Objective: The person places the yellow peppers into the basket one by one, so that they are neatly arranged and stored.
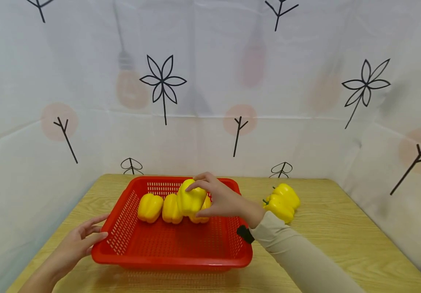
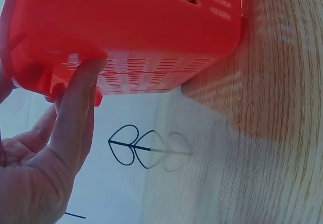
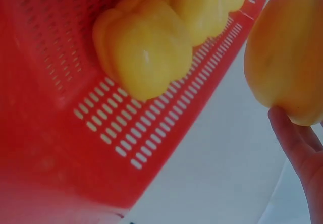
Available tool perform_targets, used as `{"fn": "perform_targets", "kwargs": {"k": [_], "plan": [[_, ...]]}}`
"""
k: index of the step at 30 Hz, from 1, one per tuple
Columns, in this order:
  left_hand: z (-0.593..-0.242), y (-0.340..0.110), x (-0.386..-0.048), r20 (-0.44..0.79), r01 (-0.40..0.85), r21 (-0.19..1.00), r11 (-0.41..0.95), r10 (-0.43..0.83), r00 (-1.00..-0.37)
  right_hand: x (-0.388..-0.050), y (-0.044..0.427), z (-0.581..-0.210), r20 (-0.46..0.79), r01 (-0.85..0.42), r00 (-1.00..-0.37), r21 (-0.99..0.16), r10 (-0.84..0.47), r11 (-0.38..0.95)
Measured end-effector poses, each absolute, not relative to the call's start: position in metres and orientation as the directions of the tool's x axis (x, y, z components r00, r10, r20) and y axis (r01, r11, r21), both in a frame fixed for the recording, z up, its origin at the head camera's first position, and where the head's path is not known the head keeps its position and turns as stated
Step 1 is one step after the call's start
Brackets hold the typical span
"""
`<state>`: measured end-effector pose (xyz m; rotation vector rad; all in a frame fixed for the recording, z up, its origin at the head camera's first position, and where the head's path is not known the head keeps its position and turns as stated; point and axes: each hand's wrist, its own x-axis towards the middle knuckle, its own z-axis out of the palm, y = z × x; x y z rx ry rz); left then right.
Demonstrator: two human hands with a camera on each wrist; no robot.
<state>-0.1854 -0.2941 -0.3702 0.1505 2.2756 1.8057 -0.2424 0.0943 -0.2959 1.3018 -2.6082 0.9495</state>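
A red plastic basket (image 1: 170, 261) stands on the table, its left rim gripped by my left hand (image 1: 72, 246). In the left wrist view, the fingers of that hand (image 2: 55, 148) lie against the outer wall of the basket (image 2: 126, 22), just under the rim. My right hand (image 1: 226, 200) holds a yellow bell pepper (image 1: 188, 199) above the back part of the basket. Three other yellow peppers sit inside: one at left (image 1: 150, 208), one in the middle (image 1: 171, 209), and one partly hidden behind the held pepper. The right wrist view shows the held pepper (image 3: 287, 52) against the fingertips.
Two more yellow peppers (image 1: 286, 194) lie touching on the wooden table (image 1: 331, 236), right of the basket. A white patterned cloth (image 1: 203, 142) hangs behind the table and along both sides. A black band (image 1: 245, 234) is at my right wrist, near the basket's right rim.
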Motion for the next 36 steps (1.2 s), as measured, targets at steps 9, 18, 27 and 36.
{"fn": "perform_targets", "kwargs": {"k": [9,18,27,36], "plan": [[-0.369,-0.293,-0.185,-0.109,-0.056,0.970,0.237,0.215,-0.971,-0.246,0.075,-0.302,0.277,-0.712,-0.650,-0.548,-0.708,0.439],[-0.369,-0.293,-0.184,-0.095,-0.046,0.973,0.226,0.213,-0.972,-0.247,0.054,-0.310,0.260,-0.707,-0.648,-0.554,-0.716,0.438],[-0.370,-0.295,-0.184,-0.103,-0.052,0.973,0.225,0.224,-0.969,-0.251,0.030,-0.323,0.251,-0.712,-0.639,-0.549,-0.727,0.437],[-0.369,-0.294,-0.184,-0.099,-0.048,0.976,0.214,0.233,-0.967,-0.253,0.011,-0.329,0.187,-0.711,-0.628,-0.532,-0.755,0.460]]}}
